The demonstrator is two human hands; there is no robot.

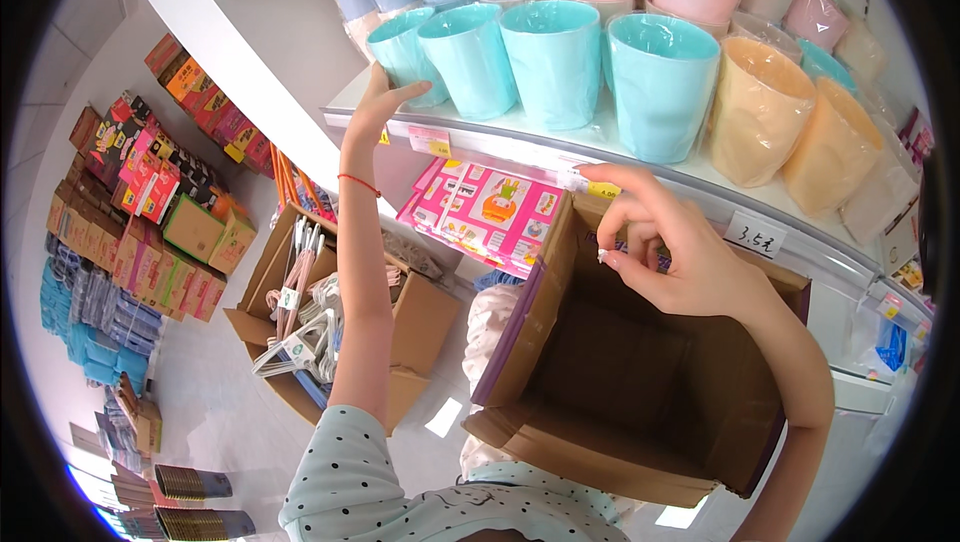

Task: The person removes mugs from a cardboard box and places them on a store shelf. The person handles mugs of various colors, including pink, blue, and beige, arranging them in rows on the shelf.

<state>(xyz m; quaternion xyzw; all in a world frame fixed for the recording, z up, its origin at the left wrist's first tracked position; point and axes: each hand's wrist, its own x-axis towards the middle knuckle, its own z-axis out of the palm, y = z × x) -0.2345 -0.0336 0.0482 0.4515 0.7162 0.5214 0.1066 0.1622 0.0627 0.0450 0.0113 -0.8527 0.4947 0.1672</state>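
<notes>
My left hand (383, 102) reaches up to the shelf, closed on the lower side of the leftmost turquoise waste bin (402, 50), with the thumb across its front. Its other fingers are partly hidden. This bin stands in a front row of tapered turquoise bins in clear wrap. Over an open, purple-edged cardboard box (630, 382) is my right hand (670, 247), its index finger extended toward the shelf edge and the other fingers loosely bent. A tiny white spot shows at the thumb tip. No object is visible between these fingers. The box's inside looks bare and dark.
Behind and beside are blue, pink and orange bins (765, 107). The shelf's front rail (540, 164) carries price tags. Pink printed packs (490, 210) lie below it. At left, a carton (420, 317) of hangers stands on the floor; stacked boxes (160, 252) line the wall.
</notes>
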